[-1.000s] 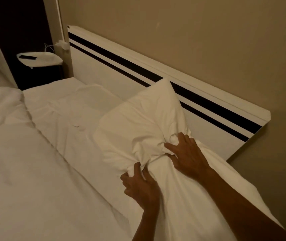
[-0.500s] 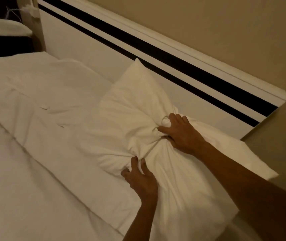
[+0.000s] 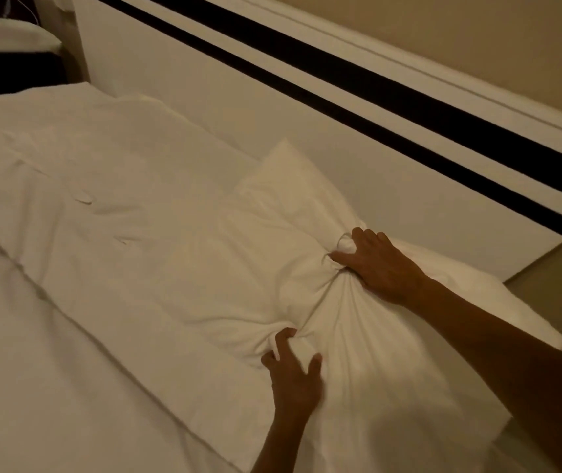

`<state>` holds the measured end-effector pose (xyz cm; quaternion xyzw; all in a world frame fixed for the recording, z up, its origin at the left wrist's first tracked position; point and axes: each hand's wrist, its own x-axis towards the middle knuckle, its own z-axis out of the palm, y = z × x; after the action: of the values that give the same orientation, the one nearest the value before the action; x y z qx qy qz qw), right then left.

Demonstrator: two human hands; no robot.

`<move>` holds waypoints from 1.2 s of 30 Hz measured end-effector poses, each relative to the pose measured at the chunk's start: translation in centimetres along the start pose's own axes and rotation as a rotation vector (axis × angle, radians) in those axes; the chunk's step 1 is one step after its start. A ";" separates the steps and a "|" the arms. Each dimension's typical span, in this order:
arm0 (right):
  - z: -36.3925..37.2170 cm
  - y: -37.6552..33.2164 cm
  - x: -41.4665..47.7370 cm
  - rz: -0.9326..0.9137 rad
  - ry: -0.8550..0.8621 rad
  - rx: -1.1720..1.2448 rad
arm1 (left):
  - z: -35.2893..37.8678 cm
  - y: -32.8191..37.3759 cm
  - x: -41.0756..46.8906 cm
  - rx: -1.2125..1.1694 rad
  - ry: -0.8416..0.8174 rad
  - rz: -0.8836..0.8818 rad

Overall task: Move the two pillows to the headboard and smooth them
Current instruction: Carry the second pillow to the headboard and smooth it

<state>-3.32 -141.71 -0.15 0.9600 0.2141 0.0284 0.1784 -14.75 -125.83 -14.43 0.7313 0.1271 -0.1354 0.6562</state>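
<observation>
Head view: pillow (image 3: pixel 272 240) lies on the bed (image 3: pixel 68 302), far corner touching the headboard (image 3: pixel 307 107). Right hand (image 3: pixel 380 264) grip bunches the pillow's fabric; left hand (image 3: pixel 295 373) grip pinches a fold, fingers partly spread. Risk: bunched grips may leave creases, or drag the case off its filling.
</observation>
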 end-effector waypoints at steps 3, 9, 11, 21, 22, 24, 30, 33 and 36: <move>1.7 0.0 0.0 0.063 -0.002 0.022 | 0.0 -0.4 0.8 0.044 -0.036 0.000; 7.1 0.8 -1.6 0.387 -0.103 0.092 | 0.4 -1.1 1.3 0.201 -0.002 0.038; 9.3 0.3 -3.4 0.514 -0.186 0.158 | 0.0 -1.1 1.4 0.277 -0.003 0.048; 11.3 -3.2 -4.0 0.738 0.042 0.305 | -5.1 6.3 6.8 0.779 0.296 0.439; 11.4 -3.7 -4.0 0.738 0.051 0.309 | -4.6 7.4 7.7 0.759 0.331 0.572; 11.9 -4.2 -4.1 0.740 0.059 0.313 | -2.8 8.9 9.2 0.787 0.173 0.805; 13.8 -4.3 -6.1 0.803 0.092 0.355 | -3.2 4.2 14.7 1.190 -0.237 0.698; 14.7 -4.8 -9.3 0.925 0.134 0.314 | -4.4 3.2 15.6 1.155 -0.211 0.709; 14.4 -4.5 -10.1 1.022 0.079 0.278 | -4.9 3.5 16.3 1.139 -0.169 0.667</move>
<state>-12.36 -146.92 -15.01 0.9547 -0.2727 0.1191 0.0047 1.81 -121.17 -16.65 0.9508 -0.2493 -0.0277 0.1818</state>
